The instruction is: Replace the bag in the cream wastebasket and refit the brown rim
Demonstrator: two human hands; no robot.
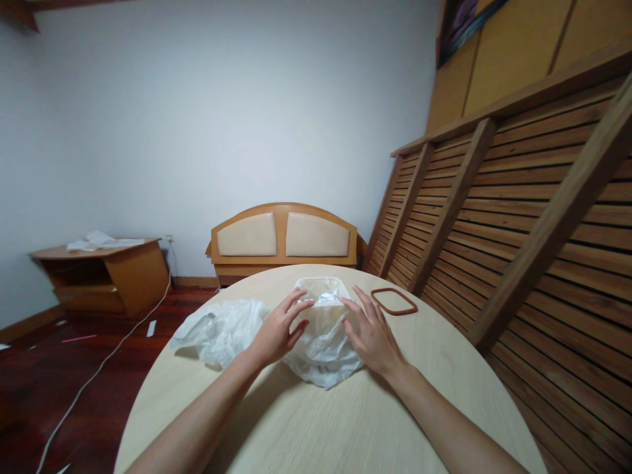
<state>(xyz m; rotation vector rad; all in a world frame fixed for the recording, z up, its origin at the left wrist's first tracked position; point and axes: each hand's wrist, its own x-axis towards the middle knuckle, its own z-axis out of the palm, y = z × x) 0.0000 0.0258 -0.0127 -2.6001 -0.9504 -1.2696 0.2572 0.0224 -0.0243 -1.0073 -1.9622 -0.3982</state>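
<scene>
A translucent plastic container (323, 318) stands on the round table, with something shiny and silvery inside it. A thin white plastic bag (326, 362) lies crumpled around its near side and base. My left hand (281, 329) is at the container's left side, fingers apart and curved toward the rim. On the opposite side, my right hand (371, 329) has its fingers spread, the tips close to the rim. Whether the fingertips touch the container is hard to make out. A brown rounded frame or ring (394, 301) lies flat to the right of my right hand.
Another crumpled white plastic bag (222, 329) rests on the left of the pale round table (296, 434). Beyond stands a wooden headboard (281, 237). Slatted wooden panels (494, 217) lean along the right. A low cabinet (108, 276) and a white cable (106, 359) are at left.
</scene>
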